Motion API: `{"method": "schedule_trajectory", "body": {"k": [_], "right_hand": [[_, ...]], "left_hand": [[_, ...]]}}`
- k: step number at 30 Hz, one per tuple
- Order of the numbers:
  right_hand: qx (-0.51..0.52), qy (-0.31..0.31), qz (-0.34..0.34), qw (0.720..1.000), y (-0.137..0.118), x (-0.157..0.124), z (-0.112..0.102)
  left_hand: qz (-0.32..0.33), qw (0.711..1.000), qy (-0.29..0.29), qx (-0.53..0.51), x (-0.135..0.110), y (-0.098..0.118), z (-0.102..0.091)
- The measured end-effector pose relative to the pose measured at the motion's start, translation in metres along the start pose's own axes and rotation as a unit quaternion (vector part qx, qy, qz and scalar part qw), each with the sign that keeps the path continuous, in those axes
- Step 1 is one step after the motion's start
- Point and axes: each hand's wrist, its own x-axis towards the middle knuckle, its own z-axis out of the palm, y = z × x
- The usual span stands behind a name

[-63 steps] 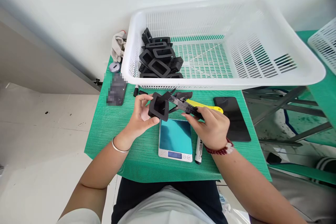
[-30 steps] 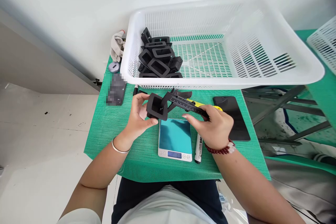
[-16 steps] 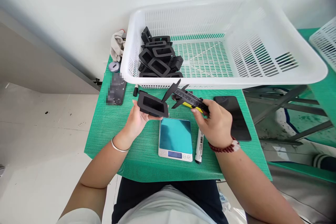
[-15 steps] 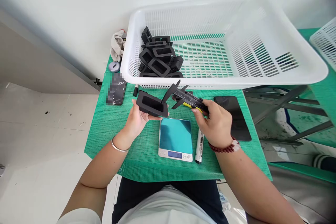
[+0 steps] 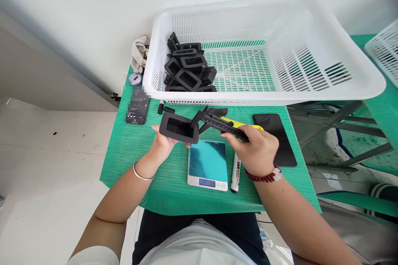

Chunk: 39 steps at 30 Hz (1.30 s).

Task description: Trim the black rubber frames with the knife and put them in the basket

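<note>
My left hand [image 5: 163,145] holds a black rectangular rubber frame [image 5: 179,127] from below, its opening facing up, above the green mat. My right hand [image 5: 255,149] grips a black caliper [image 5: 220,123]. The caliper's jaws touch the right end of the frame. Both are held just above a small digital scale [image 5: 207,165] with a shiny blue-green platform. A white plastic basket [image 5: 311,89] behind holds a pile of several similar black frames [image 5: 187,70] in its left corner.
A marker pen [image 5: 235,174] lies right of the scale. A dark phone [image 5: 277,138] lies further right, another phone [image 5: 137,107] at the left. A yellow-handled tool [image 5: 241,124] lies behind the caliper. A cloth glove [image 5: 138,54] and a small round object [image 5: 136,79] sit at the back left.
My left hand turned the frame from standing on edge to lying flat with its opening up. The caliper lifted away, then came back down against the frame's right end.
</note>
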Motion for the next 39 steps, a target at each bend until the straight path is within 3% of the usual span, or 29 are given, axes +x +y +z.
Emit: {"method": "schedule_trajectory", "body": {"k": [4, 8, 13, 17, 26, 33, 39], "right_hand": [[0.017, 0.01, -0.016, 1.0, -0.006, 0.003, -0.003], [0.0, 0.018, -0.015, 1.0, -0.006, 0.004, -0.007], [0.008, 0.004, -0.02, 1.0, -0.003, 0.004, -0.004], [0.027, -0.017, -0.045, 0.998, 0.0, 0.003, -0.002], [0.023, 0.022, -0.066, 0.997, 0.004, 0.0, -0.003], [0.015, 0.026, -0.044, 0.999, 0.001, 0.001, -0.005], [0.009, 0.044, -0.008, 0.999, -0.001, 0.005, -0.005]], "left_hand": [[0.055, 0.996, 0.072, 0.002, 0.001, 0.002, 0.001], [-0.021, 0.992, 0.123, 0.014, -0.006, 0.009, 0.002], [-0.132, 0.991, 0.024, 0.031, -0.01, 0.013, 0.003], [-0.184, 0.982, -0.039, 0.009, -0.008, 0.014, 0.004], [-0.219, 0.971, -0.1, 0.004, -0.009, 0.017, 0.007], [-0.207, 0.972, -0.109, -0.018, -0.007, 0.013, 0.004], [-0.159, 0.978, -0.138, 0.008, -0.007, 0.002, 0.0]]}}
